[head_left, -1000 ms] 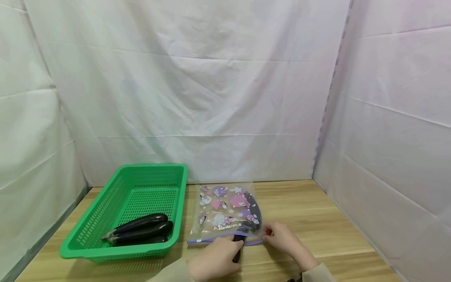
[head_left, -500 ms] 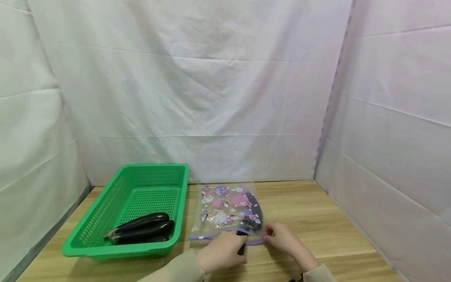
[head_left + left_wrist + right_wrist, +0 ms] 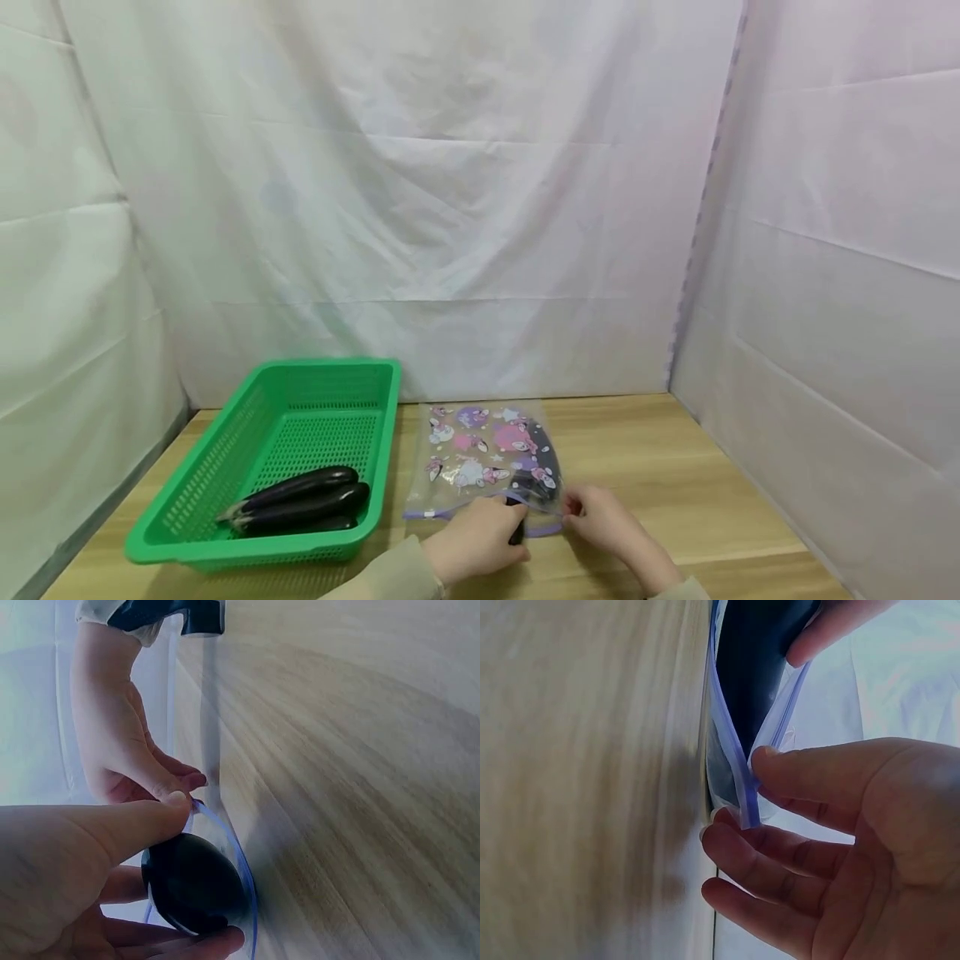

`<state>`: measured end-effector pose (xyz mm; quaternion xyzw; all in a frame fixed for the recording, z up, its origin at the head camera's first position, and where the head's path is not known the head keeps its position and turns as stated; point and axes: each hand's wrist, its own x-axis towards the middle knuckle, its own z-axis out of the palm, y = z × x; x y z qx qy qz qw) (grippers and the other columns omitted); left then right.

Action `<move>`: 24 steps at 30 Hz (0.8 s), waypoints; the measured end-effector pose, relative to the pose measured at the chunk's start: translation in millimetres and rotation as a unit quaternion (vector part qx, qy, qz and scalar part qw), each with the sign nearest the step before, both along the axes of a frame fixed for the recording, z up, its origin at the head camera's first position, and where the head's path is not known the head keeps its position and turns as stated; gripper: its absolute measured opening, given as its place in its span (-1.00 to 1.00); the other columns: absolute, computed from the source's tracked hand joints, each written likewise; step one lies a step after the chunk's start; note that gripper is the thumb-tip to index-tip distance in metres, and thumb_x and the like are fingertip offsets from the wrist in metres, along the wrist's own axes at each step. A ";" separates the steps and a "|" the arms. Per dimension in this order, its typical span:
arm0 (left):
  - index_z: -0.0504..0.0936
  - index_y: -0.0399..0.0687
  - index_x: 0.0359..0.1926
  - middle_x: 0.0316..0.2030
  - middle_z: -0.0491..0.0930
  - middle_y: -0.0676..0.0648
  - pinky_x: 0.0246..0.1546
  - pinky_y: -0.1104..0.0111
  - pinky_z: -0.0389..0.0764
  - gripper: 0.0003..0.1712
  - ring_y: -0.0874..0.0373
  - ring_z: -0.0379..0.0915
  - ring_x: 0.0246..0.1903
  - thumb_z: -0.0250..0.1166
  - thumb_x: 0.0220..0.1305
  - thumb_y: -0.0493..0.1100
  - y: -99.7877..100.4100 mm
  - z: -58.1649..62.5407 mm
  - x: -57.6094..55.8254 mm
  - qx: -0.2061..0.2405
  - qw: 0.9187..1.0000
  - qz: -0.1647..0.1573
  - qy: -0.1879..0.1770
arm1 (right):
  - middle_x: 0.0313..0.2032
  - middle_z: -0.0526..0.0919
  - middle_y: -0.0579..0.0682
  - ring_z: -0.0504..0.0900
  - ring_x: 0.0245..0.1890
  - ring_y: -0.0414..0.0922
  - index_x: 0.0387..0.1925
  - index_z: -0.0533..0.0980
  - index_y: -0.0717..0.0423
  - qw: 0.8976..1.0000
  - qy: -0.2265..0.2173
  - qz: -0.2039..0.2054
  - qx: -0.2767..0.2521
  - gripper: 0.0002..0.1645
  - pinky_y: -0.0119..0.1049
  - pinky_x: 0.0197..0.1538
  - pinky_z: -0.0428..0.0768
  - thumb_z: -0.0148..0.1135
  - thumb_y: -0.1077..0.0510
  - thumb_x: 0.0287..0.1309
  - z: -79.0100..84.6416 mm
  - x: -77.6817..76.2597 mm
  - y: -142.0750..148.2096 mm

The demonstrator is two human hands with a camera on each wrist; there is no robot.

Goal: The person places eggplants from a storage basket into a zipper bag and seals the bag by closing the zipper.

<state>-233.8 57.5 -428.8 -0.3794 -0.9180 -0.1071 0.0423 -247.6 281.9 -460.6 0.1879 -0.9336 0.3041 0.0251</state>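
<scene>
A clear zip bag (image 3: 468,454) with pink and purple prints lies on the table, its purple-edged mouth toward me. My left hand (image 3: 476,540) holds a dark eggplant (image 3: 199,885) by its rounded end, thumb above and fingers below. The eggplant's other end is inside the bag's parted mouth. My right hand (image 3: 602,521) pinches the right corner of the mouth, thumb against the purple zip strip (image 3: 739,780). Through the bag's right side shows a long dark shape (image 3: 542,446); the prints partly cover it.
To the left stands a green slotted basket (image 3: 138,542) with several eggplants (image 3: 303,504) in its near part. A white zip slider (image 3: 429,514) sits at the left end of the bag's mouth. White sheets (image 3: 450,208) hang behind and beside the wooden table (image 3: 675,483).
My left hand has moved a little to the right and forward, and less of the eggplant sticks out of the bag. The right hand stays at the bag's corner.
</scene>
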 end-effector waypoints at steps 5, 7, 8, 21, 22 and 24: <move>0.57 0.06 -0.34 -0.59 0.48 0.13 -0.56 0.43 0.39 -0.65 0.30 0.43 -0.52 0.46 0.03 0.14 -1.9 -3.5 -0.9 -0.003 1.000 -0.001 0.008 | -0.57 0.46 -0.19 0.38 -0.54 -0.26 -0.57 0.46 0.02 1.000 -0.002 0.004 -0.006 -0.75 -0.35 -0.47 0.40 0.34 0.36 -0.08 -3.7 0.9 1.0; 0.57 0.07 -0.34 -0.59 0.48 0.14 -0.56 0.42 0.40 -0.65 0.29 0.44 -0.52 0.46 0.03 0.15 -2.5 -4.0 -2.1 -0.001 1.000 -0.001 0.013 | -0.57 0.45 -0.20 0.37 -0.55 -0.27 -0.57 0.45 0.02 1.000 0.001 0.002 -0.005 -0.75 -0.35 -0.48 0.40 0.35 0.36 -0.08 -4.6 -0.2 0.9; 0.57 0.07 -0.34 -0.59 0.48 0.14 -0.55 0.42 0.40 -0.65 0.29 0.45 -0.51 0.46 0.03 0.15 -2.9 -4.0 -3.0 0.000 1.000 -0.001 0.014 | -0.57 0.45 -0.20 0.37 -0.55 -0.27 -0.58 0.45 0.02 1.000 0.002 0.002 -0.006 -0.75 -0.35 -0.48 0.40 0.34 0.36 -0.07 -4.8 -1.2 0.6; 0.65 -0.06 -0.09 -0.44 0.61 0.04 -0.45 0.38 0.51 -0.49 0.24 0.52 -0.41 0.44 0.06 0.17 -1.4 -8.6 -3.9 -0.003 1.000 0.002 0.017 | -0.55 0.47 -0.18 0.39 -0.54 -0.23 -0.56 0.46 0.02 1.000 -0.007 0.002 -0.007 -0.78 -0.33 -0.47 0.41 0.31 0.34 -0.03 -4.9 -0.3 0.0; 0.65 -0.07 -0.07 -0.43 0.62 0.03 -0.45 0.38 0.51 -0.48 0.24 0.53 -0.40 0.44 0.06 0.17 -1.2 -8.2 -4.1 -0.004 1.000 0.003 0.019 | -0.55 0.47 -0.18 0.40 -0.53 -0.23 -0.55 0.46 0.02 1.000 -0.009 0.001 -0.005 -0.78 -0.33 -0.47 0.41 0.31 0.33 -0.02 -4.2 -0.6 0.0; 0.64 -0.08 -0.05 -0.42 0.62 0.02 -0.46 0.38 0.52 -0.47 0.23 0.53 -0.40 0.43 0.07 0.16 -0.4 -7.5 -4.3 -0.005 1.000 0.004 0.018 | -0.55 0.47 -0.18 0.40 -0.53 -0.21 -0.55 0.46 0.03 1.000 -0.012 0.000 -0.007 -0.79 -0.33 -0.46 0.41 0.31 0.34 -0.01 -2.4 -0.4 0.0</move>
